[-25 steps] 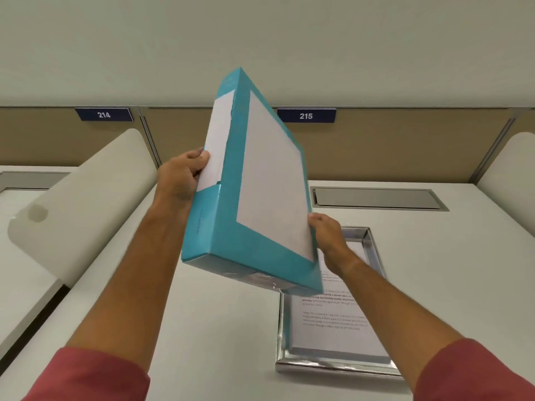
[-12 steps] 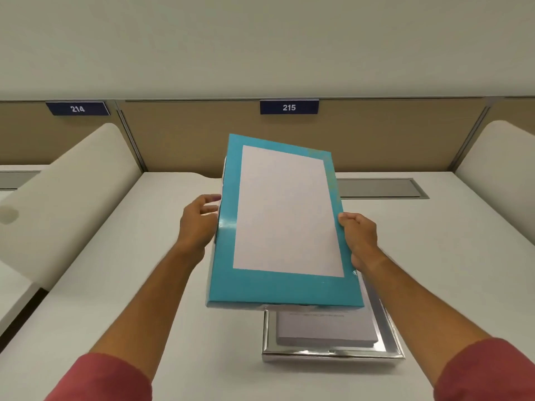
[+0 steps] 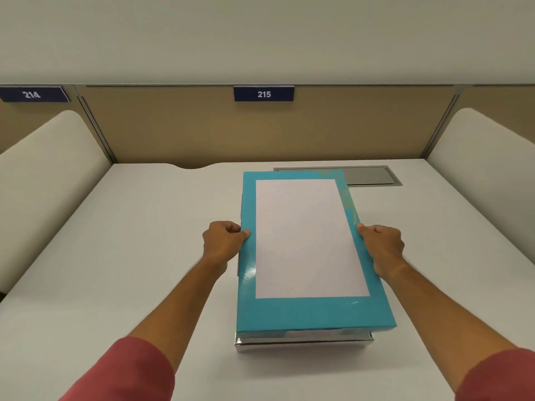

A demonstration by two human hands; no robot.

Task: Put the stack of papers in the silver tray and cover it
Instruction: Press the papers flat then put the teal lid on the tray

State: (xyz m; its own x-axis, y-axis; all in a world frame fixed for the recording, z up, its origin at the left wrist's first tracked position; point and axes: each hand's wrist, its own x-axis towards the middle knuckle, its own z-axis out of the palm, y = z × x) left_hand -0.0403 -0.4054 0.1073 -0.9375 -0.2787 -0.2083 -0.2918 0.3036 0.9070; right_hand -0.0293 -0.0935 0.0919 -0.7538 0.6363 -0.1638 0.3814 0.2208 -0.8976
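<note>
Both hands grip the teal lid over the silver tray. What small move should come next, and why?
Probably lower the teal lid the last bit, then let go. The left hand and right hand hold its long edges, it lies nearly level over the silver tray, and only the tray's near rim shows below. Whether the lid is already resting on the tray cannot be told.

White desk (image 3: 121, 256), grey hatch (image 3: 373, 175), sign 215 (image 3: 263, 94)

You see a teal lid (image 3: 307, 314) with a plain white rectangle in its middle, over a shiny silver tray (image 3: 304, 341). Your sleeves (image 3: 127, 371) are dull red, the desk (image 3: 121, 256) is white, the back panel (image 3: 185, 125) tan, its number plate (image 3: 263, 94) navy with white digits.
</note>
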